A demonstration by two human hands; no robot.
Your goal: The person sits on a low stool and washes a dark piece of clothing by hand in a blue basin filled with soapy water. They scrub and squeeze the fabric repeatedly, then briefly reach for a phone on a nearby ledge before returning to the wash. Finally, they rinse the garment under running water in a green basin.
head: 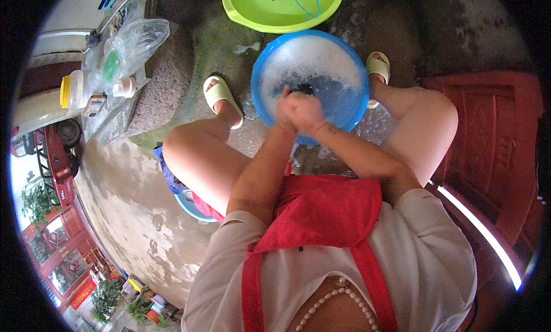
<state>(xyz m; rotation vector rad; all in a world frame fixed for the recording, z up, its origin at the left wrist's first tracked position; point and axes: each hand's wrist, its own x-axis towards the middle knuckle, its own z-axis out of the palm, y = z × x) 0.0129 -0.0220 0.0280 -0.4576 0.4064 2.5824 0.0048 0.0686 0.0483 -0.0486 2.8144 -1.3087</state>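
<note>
A blue plastic basin [257,80] of sudsy water stands on the wet floor between my feet. White foam [323,54] covers its far part, and bluish water shows nearer me. My left hand [285,108] and my right hand [306,111] are pressed together above the near side of the basin, blurred. A small dark wet item [304,89], apparently cloth, pokes out just beyond my fingers. Both hands seem closed around it, though most of it is hidden.
A lime-green basin [258,18] with a blue wire hanger lies beyond. To the left, a stone ledge [161,82] bears a plastic bag [137,43], a white cup [125,87] and a phone [94,106]. Another blue basin [193,211] with clothes sits by my left thigh; a red door [486,151] is right.
</note>
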